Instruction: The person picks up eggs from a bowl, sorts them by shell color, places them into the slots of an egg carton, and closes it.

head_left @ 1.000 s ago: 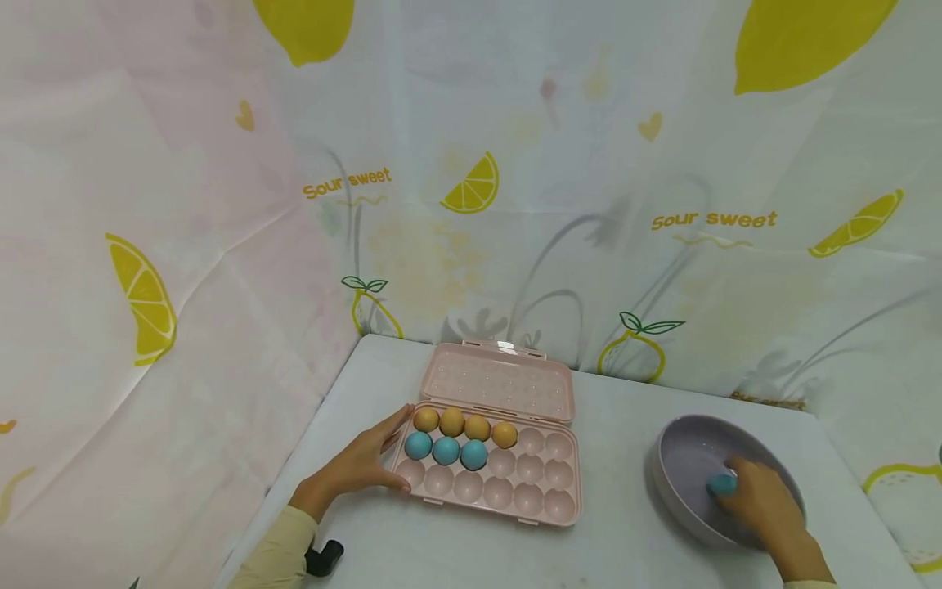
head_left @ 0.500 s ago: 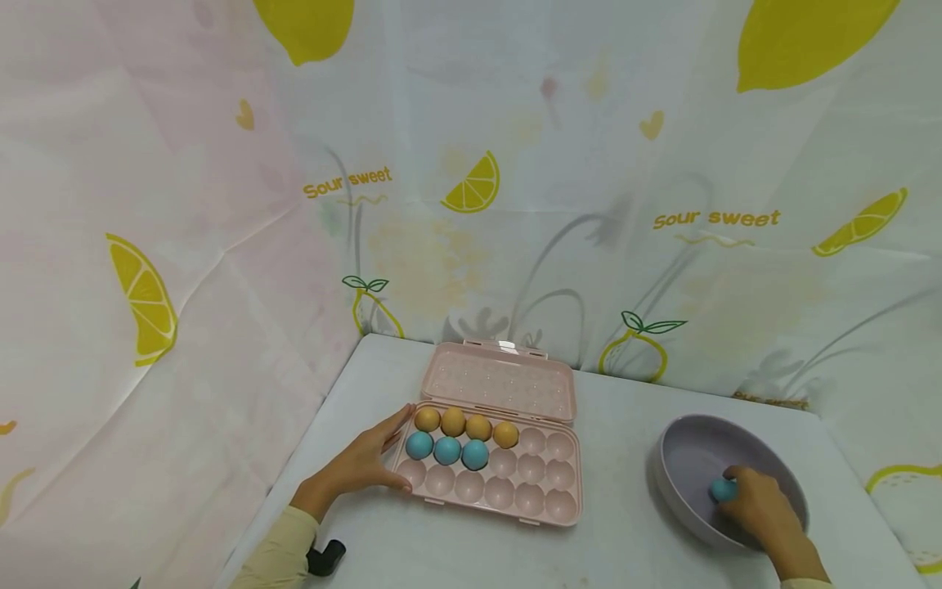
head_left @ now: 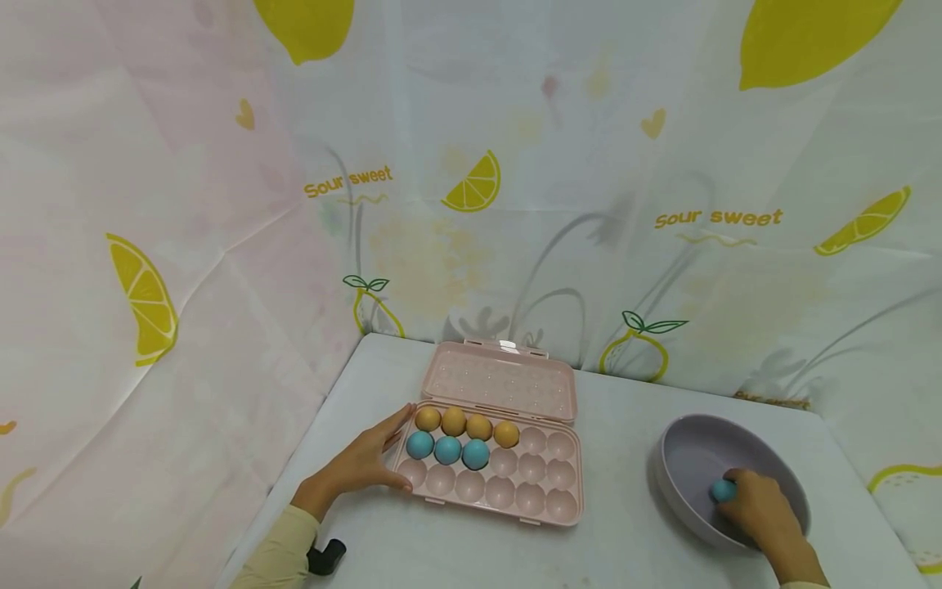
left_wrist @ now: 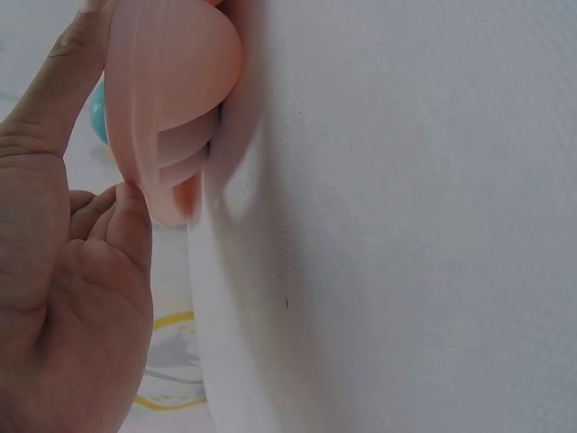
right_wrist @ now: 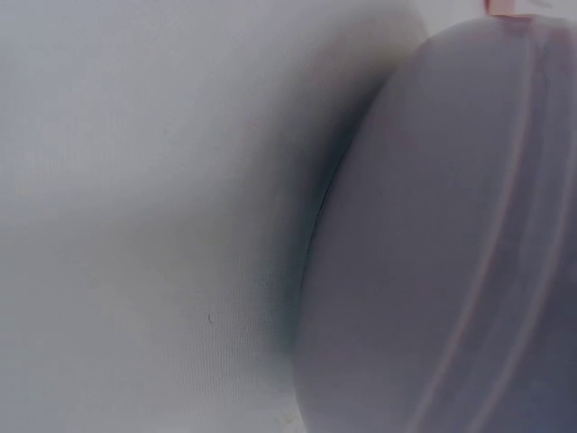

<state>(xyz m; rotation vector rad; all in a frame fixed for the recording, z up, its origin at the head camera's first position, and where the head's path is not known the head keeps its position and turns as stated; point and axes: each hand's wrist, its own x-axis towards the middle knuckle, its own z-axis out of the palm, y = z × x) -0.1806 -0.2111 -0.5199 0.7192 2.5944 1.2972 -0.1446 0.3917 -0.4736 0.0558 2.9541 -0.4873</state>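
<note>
A pink egg carton (head_left: 470, 487) lies with its lid (head_left: 500, 380) folded back. Several yellow eggs (head_left: 454, 421) sit in its back row, and three blue eggs (head_left: 448, 450) fill the left of the middle row. My left hand (head_left: 361, 460) grips the carton's left end, thumb at the front corner and fingers at the back corner. In the left wrist view, that hand (left_wrist: 86, 298) touches the carton's rim (left_wrist: 131, 108). Inside a grey-purple bowl (head_left: 673, 483) at the right, my right hand (head_left: 761, 507) pinches a blue egg (head_left: 724, 490). Its fingertips are partly hidden.
A black object (head_left: 326, 558) lies by the left sleeve on the white table (head_left: 618, 507). A lemon-print sheet (head_left: 515, 270) hangs behind and along the sides. In the right wrist view, the bowl's outer wall (right_wrist: 406, 234) fills the right half.
My right hand has shifted slightly within the bowl, staying on the blue egg. The left hand, carton and its eggs keep their places.
</note>
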